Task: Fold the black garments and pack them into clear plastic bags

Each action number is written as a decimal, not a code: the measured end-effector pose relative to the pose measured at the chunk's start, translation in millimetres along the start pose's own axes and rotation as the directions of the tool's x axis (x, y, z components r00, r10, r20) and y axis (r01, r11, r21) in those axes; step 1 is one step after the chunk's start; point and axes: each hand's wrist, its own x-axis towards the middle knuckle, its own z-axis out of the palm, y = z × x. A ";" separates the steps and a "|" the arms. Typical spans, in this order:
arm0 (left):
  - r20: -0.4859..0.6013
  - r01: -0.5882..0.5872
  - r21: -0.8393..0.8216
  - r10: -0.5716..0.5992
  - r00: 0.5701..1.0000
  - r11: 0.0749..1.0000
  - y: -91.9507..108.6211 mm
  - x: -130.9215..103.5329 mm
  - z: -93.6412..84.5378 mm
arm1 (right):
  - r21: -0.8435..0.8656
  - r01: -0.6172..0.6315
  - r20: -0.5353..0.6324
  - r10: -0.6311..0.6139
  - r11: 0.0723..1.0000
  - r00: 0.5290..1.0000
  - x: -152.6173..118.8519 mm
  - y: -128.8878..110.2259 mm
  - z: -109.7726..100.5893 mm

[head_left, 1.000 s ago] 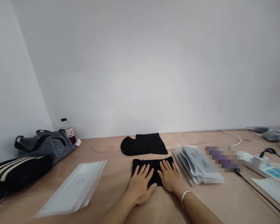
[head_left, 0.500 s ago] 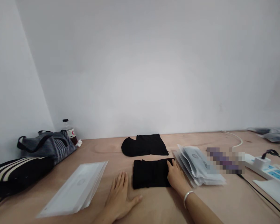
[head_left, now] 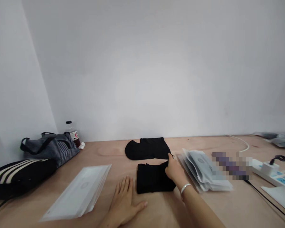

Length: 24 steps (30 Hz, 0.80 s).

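A folded black cloth lies flat on the table in front of me. Behind it rests a second black cloth piece, shaped like a mitt with a rounded left end. My left hand lies palm down on the table, fingers stretched, just left of the folded cloth and apart from it. My right hand, with a silver bangle on its wrist, reaches over the folded cloth's right end. Its fingers are bent together at the near right corner of the mitt-shaped piece; the fingertips are partly hidden.
Frosted plastic bags lie in a stack at left and in a pile at right. Farther right are a power strip and a black cable. A striped bag, a black pouch and a bottle stand at left.
My right hand has moved away from the folded cloth's far right corner toward the mitt-shaped piece, and its fingers have bent in. My left hand stays flat; the view has shifted slightly.
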 end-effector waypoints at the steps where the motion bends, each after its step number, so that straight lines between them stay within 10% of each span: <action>1: 0.004 0.004 -0.001 -0.004 1.000 1.000 0.5 -0.3 -0.9 | 0.007 0.026 -0.011 -0.026 1.000 1.000 -1.4 -9.7 -0.3; 10: -0.007 -0.005 -0.046 0.004 1.000 0.999 -1.8 -1.2 0.5 | 0.129 0.311 -0.013 -0.312 0.942 0.950 -20.3 -83.3 25.3; 19: 0.010 0.007 -0.096 -0.006 1.000 0.995 -2.1 -3.1 -0.6 | 0.072 0.332 -0.165 -0.317 0.940 0.934 -41.5 -81.0 45.4; 24: 0.017 -0.004 -0.060 0.005 1.000 0.998 -3.6 -2.4 0.4 | -0.019 0.425 -0.006 -0.425 0.905 0.905 -47.6 -71.9 58.1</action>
